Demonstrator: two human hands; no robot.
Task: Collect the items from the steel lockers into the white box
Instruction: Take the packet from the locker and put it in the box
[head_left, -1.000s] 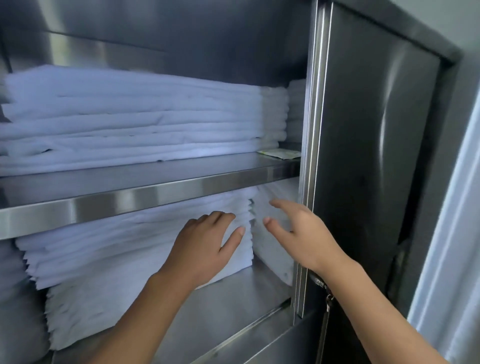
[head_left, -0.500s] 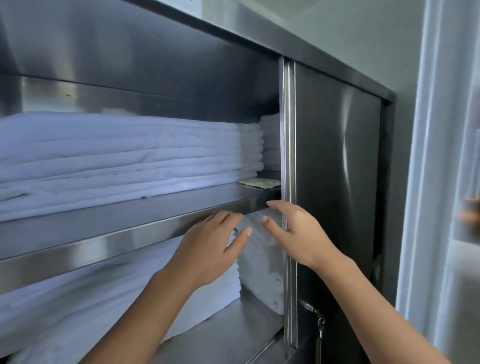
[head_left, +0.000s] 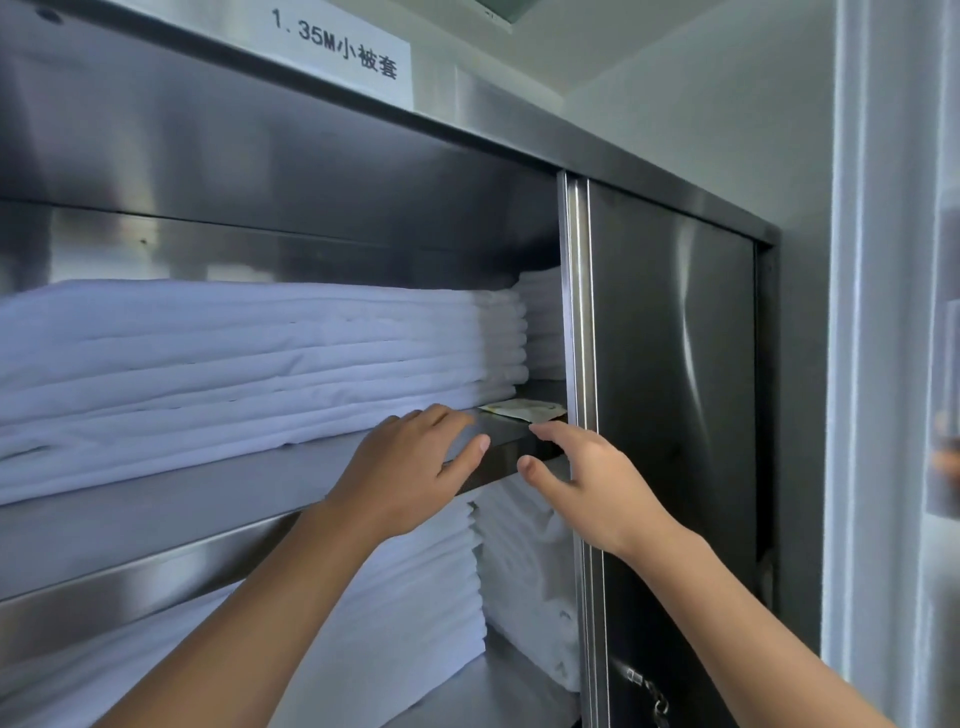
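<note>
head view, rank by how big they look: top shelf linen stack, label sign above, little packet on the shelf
1. top-shelf linen stack
2. label sign
3. yellowish packet
No close calls; the gaps are clear.

body: two bare forearms (head_left: 249, 629) | left grip (head_left: 410, 467): bare, short nails | right grip (head_left: 589, 483): bare, short nails

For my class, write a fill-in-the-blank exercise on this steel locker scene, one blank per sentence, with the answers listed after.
1. The folded linen on the upper shelf is ____ in colour.
2. A small flat packet lies on that shelf to the ____ of the linen stack.
3. The left hand and the right hand both hold ____.
4. The paper label at the top of the view starts with the number ____.
Answers: white; right; nothing; 1.35
</note>
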